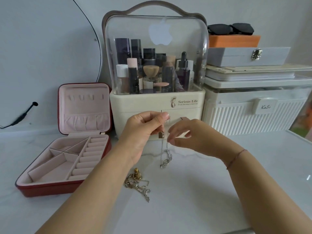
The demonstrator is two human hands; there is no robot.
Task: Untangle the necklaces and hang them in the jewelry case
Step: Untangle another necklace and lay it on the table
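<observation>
Noted left hand (143, 132) and right hand (190, 137) both pinching silver necklace (166, 157), dangling over table (219, 183). Found gold tangle (136, 181) lying on table nearby. Recorded jewelry case (50, 190) open at left.

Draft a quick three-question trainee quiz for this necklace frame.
1. True or false: a necklace already hangs on the hooks in the lid of the jewelry case.
2. How many hands pinch the silver chain? A) none B) one C) two
3. Fill in: the gold-and-silver tangle lies on the ____.
Key: 1 false, the hooks are bare. 2 C, left hand and right hand. 3 table.
</observation>
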